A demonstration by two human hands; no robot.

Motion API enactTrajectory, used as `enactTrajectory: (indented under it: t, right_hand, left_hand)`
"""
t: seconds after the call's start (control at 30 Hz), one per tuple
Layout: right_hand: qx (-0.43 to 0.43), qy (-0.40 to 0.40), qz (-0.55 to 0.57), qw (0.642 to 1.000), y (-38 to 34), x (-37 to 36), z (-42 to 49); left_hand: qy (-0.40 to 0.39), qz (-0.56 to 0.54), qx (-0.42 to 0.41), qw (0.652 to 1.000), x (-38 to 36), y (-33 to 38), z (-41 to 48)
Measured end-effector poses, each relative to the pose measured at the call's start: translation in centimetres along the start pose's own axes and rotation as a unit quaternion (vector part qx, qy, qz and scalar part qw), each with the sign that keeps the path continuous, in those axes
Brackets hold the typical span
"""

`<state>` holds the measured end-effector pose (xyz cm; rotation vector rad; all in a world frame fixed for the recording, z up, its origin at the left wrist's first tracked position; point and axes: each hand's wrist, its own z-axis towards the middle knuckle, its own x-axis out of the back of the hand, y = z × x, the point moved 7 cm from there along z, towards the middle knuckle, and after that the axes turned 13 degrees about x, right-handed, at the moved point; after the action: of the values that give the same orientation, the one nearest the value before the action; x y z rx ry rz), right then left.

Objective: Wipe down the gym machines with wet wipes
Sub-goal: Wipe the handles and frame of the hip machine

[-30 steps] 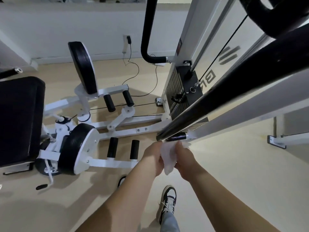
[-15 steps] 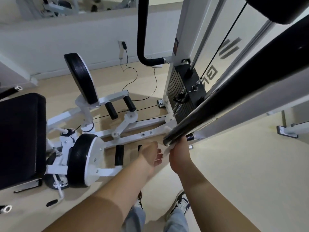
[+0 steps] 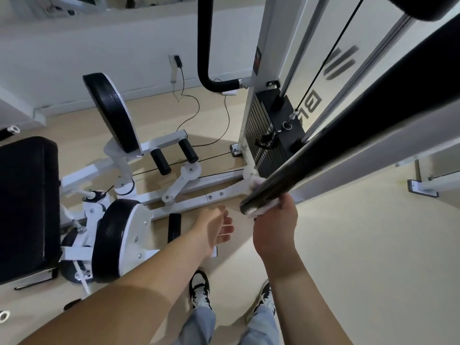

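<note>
Fingers of the right hand (image 3: pixel 275 229) curl upward round the low end of a long black bar (image 3: pixel 348 135), and a white wet wipe (image 3: pixel 260 212) is pinched between palm and bar. The wipe wraps that end of the bar: a crumpled bit pokes out above it on the far side, and a fold shows below, just by the knuckles. The bar slopes from the hand up and away to the right, glossy along its lower edge, with a white frame rail (image 3: pixel 373 170) running alongside beneath it.

The left hand (image 3: pixel 215 229) hangs in the air just beside the right one, apart from the bar and holding nothing, its fingers loose and slightly bent.

Behind the bar's end stands the black weight stack (image 3: pixel 266 145), with a thin cable (image 3: pixel 331 51) rising from it. A curved black handle (image 3: pixel 206 58) juts from the white upright (image 3: pixel 263 46). To the left sits another white machine with two round black pads (image 3: pixel 109 110), short foam rollers (image 3: pixel 160 160) and a black seat (image 3: pixel 25 207). A plug (image 3: pixel 177 60) sits in the wall socket, its cord trailing over the pale floor (image 3: pixel 361 257). Below, two black-and-white sneakers (image 3: pixel 199 287) show under jean cuffs.
</note>
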<state>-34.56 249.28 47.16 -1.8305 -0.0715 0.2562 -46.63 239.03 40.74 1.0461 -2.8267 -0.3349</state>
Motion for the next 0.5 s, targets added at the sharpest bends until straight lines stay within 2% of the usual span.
enactTrajectory:
  t: [0.13, 0.33, 0.5]
  right_hand:
    - [0.009, -0.002, -0.004, 1.000, 1.5, -0.2, 0.7]
    - [-0.090, -0.052, -0.066, 0.992, 6.9, -0.8, 2.3]
    - [-0.133, 0.061, 0.022, 0.989, 4.2, -1.3, -1.1]
  left_hand:
    - [0.001, 0.005, -0.013, 1.000, -0.1, 0.7, 0.2]
    - [0.020, 0.013, -0.005, 1.000, 0.8, 0.5, 0.0]
    - [0.006, -0.010, 0.011, 1.000, 0.5, 0.6, -1.7]
